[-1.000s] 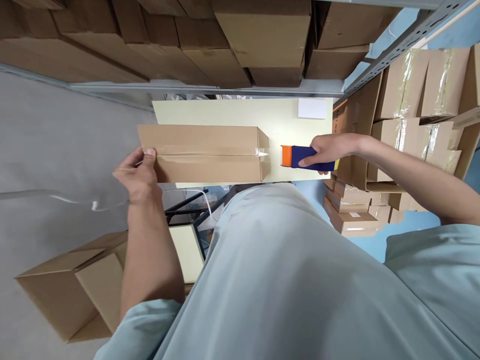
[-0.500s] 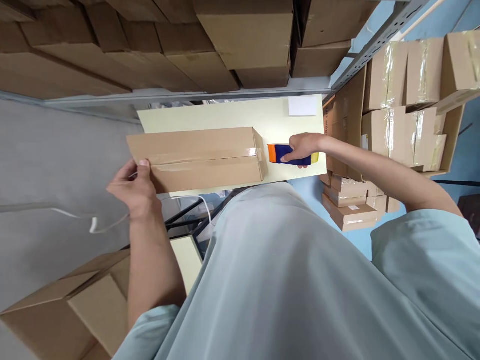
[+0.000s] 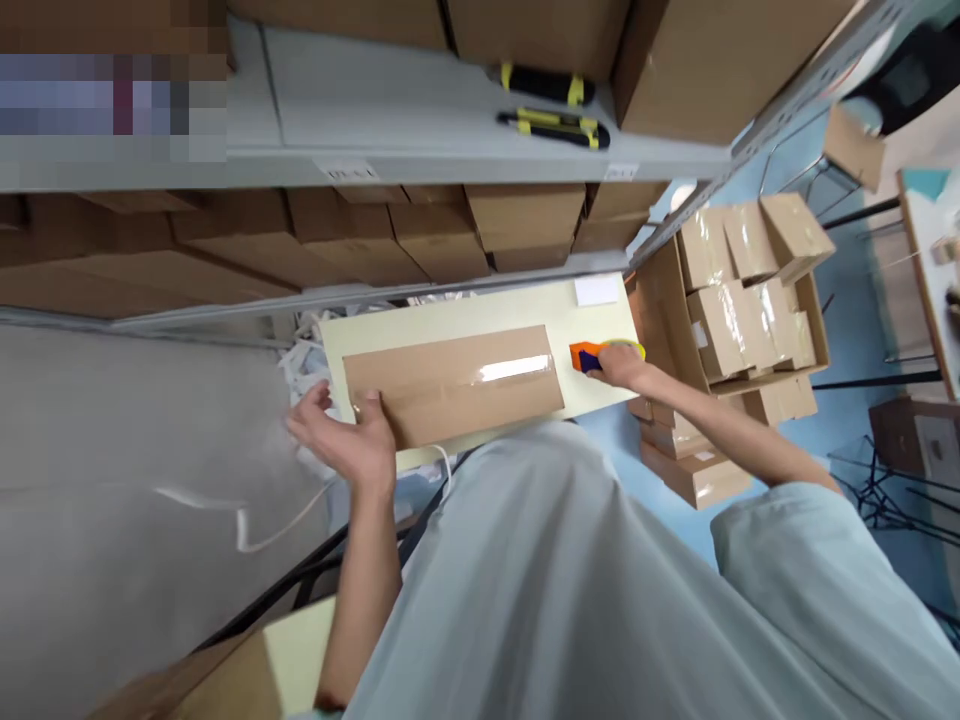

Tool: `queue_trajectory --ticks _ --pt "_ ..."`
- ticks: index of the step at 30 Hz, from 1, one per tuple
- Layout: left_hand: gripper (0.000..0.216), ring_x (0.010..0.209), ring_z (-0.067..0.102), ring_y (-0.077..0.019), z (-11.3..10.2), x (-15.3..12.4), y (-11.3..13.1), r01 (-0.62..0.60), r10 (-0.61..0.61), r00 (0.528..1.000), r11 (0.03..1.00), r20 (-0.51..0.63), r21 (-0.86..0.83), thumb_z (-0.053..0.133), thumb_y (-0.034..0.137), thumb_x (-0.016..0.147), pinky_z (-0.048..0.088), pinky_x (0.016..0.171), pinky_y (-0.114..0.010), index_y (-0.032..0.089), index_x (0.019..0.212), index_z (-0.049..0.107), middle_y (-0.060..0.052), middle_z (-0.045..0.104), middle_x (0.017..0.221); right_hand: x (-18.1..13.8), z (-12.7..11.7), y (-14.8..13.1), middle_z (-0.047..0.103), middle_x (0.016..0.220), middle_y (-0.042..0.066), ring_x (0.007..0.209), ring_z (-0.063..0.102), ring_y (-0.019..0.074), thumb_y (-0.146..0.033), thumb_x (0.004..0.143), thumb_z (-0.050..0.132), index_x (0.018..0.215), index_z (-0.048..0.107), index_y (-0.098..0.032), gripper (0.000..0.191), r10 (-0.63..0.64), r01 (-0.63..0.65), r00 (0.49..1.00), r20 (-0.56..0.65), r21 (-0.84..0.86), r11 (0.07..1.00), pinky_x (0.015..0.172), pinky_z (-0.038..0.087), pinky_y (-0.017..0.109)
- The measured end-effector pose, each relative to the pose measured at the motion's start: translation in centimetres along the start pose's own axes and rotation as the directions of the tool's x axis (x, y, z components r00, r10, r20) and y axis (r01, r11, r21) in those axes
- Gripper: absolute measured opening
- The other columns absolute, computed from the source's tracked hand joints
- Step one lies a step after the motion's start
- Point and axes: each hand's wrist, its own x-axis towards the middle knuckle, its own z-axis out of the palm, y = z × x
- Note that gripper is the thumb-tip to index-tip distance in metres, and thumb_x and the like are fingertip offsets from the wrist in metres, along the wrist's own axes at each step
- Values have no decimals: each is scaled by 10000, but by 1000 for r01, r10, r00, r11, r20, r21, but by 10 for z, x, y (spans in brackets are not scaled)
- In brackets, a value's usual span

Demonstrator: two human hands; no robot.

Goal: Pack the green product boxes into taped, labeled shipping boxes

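The cardboard box [image 3: 457,390] lies right of the spread left hand [image 3: 346,438]; farther right, the right hand [image 3: 621,365] clamps a tape dispenser [image 3: 584,357].

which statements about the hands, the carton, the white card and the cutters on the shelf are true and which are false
1. The right hand holds an orange and dark blue tool. True.
2. The left hand is at the middle of the carton. False: it is at the carton's left end.
3. Two black and yellow cutters lie on the shelf. True.
4. The white card lies on the carton. False: it lies on the pale tabletop.
5. A shiny strip shows on the carton's top. True.
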Motion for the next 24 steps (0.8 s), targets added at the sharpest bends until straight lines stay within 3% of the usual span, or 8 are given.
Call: queue_trajectory --ticks 2,5,8,11,15,18,21,24 --pt "502 1394 596 -376 3 -5 31 -152 153 988 983 2 -99 723 345 894 450 1258 -586 162 1355 650 -182 676 1368 -11 -10 5 802 1283 227 1222 768 364 -508 1079 705 1246 760 -160 390 16 -17 997 -72 -23 1000 1012 573 406" --pt "275 1289 675 -326 18 -13 92 -299 350 933 883 84 -361 647 355 974 510 1203 -518 248 1220 709 -113 735 1261 -20 -36 9 802 1247 220 1191 778 383 -586 1042 739 1222 751 -186 439 29 -16 973 -230 61 998 1002 583 410" --pt "131 1174 727 -297 34 -13 153 -387 521 846 747 114 -541 629 302 972 559 1109 -467 285 1040 739 -69 782 1158 -21 -74 4 806 1193 209 1152 791 405 -642 1070 642 1228 709 -196 477 33 8 925 -378 105 994 954 595 421" --pt "104 1107 750 -290 45 0 199 -414 578 810 688 105 -596 635 257 943 573 1053 -456 294 931 732 -48 811 1105 -21 -120 -12 800 1183 202 1146 788 416 -577 1084 579 1291 629 -178 452 -6 73 880 -475 123 990 915 596 427" --pt "102 1087 766 -289 53 36 230 -458 581 814 659 17 -597 655 235 918 581 1018 -454 279 894 744 -54 835 1111 -16 -181 -43 790 1130 143 1077 787 369 -471 1039 587 1295 546 -198 376 -139 247 827 -545 130 960 863 589 393" --pt "115 1102 777 -297 59 77 244 -481 558 828 659 -52 -579 662 218 896 597 1029 -461 267 898 766 -63 844 1130 1 -225 -71 768 1152 128 1035 768 324 -443 1058 549 1316 502 -200 358 -282 384 750 -598 47 922 864 584 377" --pt "180 1140 788 -312 60 121 255 -454 517 854 690 -54 -564 623 176 888 608 1070 -478 253 858 783 -92 850 1155 26 -268 -105 744 1271 172 1144 735 311 -376 1092 508 1352 499 -181 325 -377 401 692 -615 -107 910 956 568 377" --pt "276 1258 770 -332 54 150 260 -424 495 869 733 -11 -532 564 126 881 598 1124 -504 247 749 774 -121 831 1283 47 -302 -140 738 1345 183 1241 711 299 -313 1095 530 1353 541 -183 289 -402 368 693 -599 -186 911 1014 548 358"
